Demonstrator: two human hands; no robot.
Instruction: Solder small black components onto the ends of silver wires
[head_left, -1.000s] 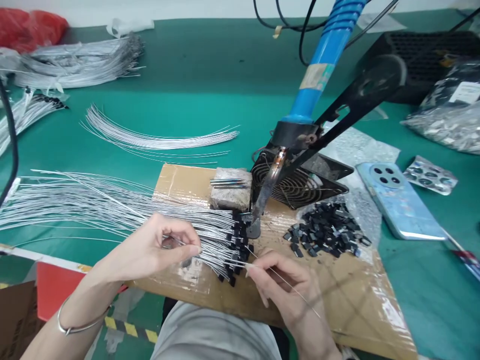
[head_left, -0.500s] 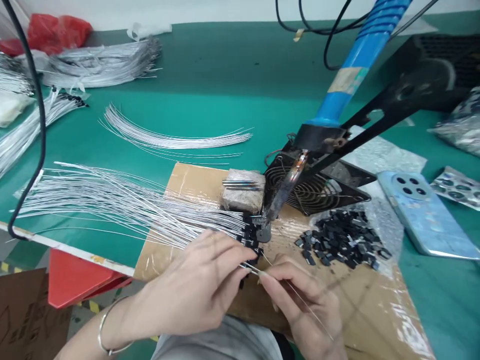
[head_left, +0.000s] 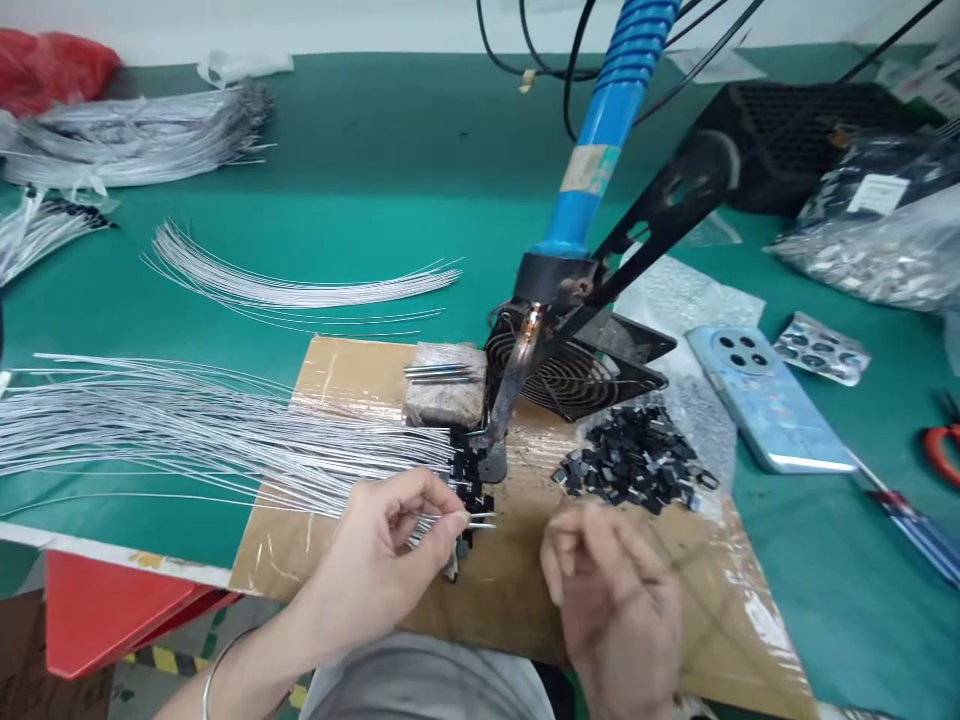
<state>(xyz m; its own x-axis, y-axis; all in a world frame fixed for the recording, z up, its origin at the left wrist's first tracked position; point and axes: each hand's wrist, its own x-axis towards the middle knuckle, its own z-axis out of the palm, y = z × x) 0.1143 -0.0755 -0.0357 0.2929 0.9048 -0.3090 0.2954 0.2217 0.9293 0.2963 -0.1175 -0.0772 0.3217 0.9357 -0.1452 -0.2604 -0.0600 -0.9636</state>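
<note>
Pinching two pale wire ends [head_left: 484, 521] between thumb and forefinger in the head view, the left hand [head_left: 386, 550] leaves the tips poking out side by side; the right hand [head_left: 619, 595] has its fingers curled together beside it, and whether they grip anything thin I cannot tell. The wire bundle [head_left: 225, 430] lies across the cardboard [head_left: 517, 590] on the counter [head_left: 360, 225], its black connectors [head_left: 465, 465] beside the iron's metal rod [head_left: 514, 385]; good handling, I judge, means pinching close to the tips, keeping them level and parallel, and holding fingertips well off that possibly hot rod.
</note>
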